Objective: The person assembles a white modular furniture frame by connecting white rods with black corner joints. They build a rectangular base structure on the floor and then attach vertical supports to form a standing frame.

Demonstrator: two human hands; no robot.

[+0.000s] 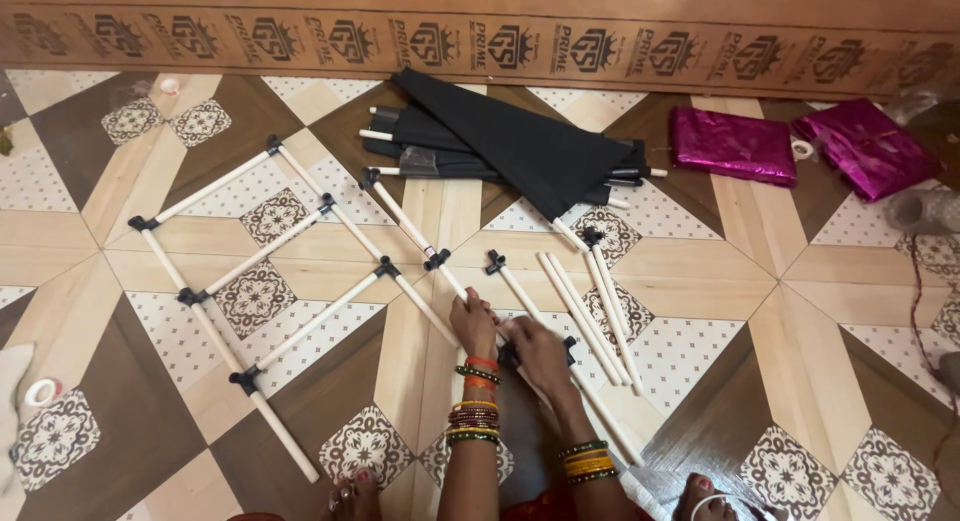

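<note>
Left hand closed on white rod; right hand gripping black connector on adjoining rod, both low on tiled floor. Assembled rod frame to the left, loose rods just right, black fabric bundle beyond, magenta packets far right.

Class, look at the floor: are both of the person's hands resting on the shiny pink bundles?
No: the left hand and right hand grip white rods, while the pink bundles lie apart.
</note>
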